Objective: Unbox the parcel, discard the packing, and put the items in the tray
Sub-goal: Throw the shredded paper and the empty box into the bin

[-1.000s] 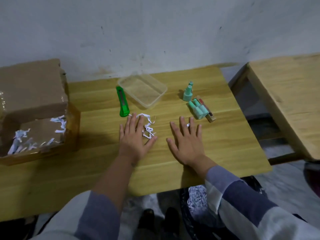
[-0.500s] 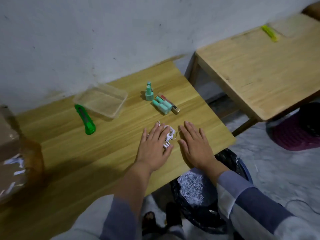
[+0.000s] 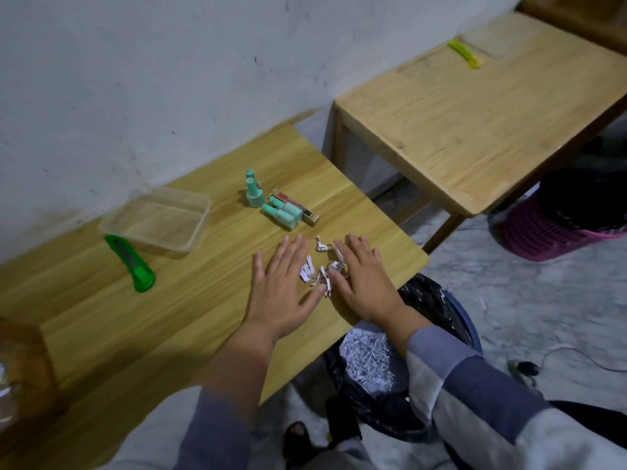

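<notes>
**Two steps nearly done, one step not begun**

Most of the packing seems already thrown away: the bin (image 3: 400, 364) under the near right corner of the worktop (image 3: 190, 320) holds a heap of white shredded paper. Only a small pile of paper shreds (image 3: 320, 271) is left on the wood, near that corner. It lies between the left hand (image 3: 283, 286) and the right hand (image 3: 364, 283). Both hands are flat, fingers spread, palms down; neither grip has hold of anything, they only touch the shreds at the sides, as if to sweep them to the edge.

The opened box (image 3: 23, 371) stands at the far left edge of the view, mostly cut off, so I cannot tell if it is empty.

The items are out: the mint green bottles (image 3: 271, 201) and a slim red and gold stick (image 3: 298, 206) lie together beyond the hands. The clear tray (image 3: 108, 225) to their left, by the wall, has nothing in it. A green cutter (image 3: 130, 262) lies just beside it.

I judge that the last shreds must go first, then all items into the tray.
</notes>
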